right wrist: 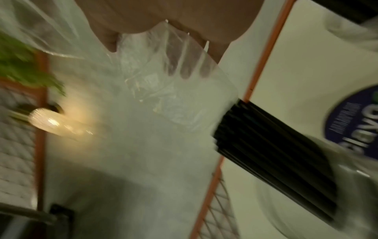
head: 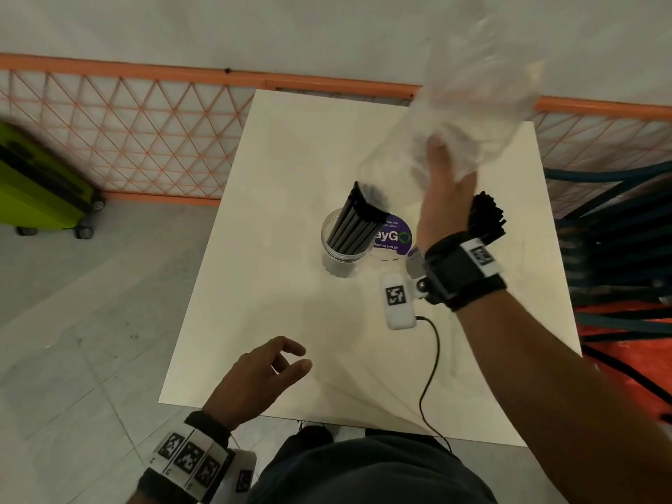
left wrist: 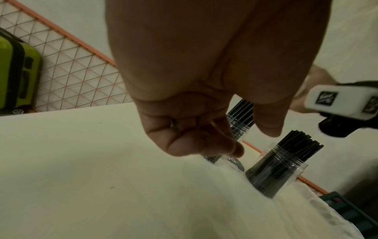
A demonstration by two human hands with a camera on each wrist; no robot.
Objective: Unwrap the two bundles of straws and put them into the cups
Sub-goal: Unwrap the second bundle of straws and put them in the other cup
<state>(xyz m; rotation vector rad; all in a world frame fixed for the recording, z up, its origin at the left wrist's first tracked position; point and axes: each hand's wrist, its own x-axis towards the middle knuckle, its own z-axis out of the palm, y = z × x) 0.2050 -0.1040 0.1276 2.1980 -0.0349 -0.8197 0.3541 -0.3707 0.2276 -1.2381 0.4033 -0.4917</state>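
Observation:
Two clear plastic cups stand on the white table (head: 254,321). The left cup (head: 340,249) holds a bundle of black straws (head: 358,220) leaning right. The right cup (left wrist: 272,176) also holds black straws (head: 487,216); in the head view my right wrist hides most of it. My right hand (head: 442,191) is raised above the cups and grips a clear plastic wrapper (head: 483,103), which billows up and right; its fingers (right wrist: 185,67) show through the film (right wrist: 163,90). My left hand (head: 271,369) hovers over the table's near edge, fingers loosely curled, holding nothing.
A round purple sticker (head: 394,236) lies on the table between the cups. An orange mesh fence (head: 145,136) runs behind the table, with a green suitcase (head: 36,191) at the far left. Stacked dark chairs (head: 618,249) stand close on the right.

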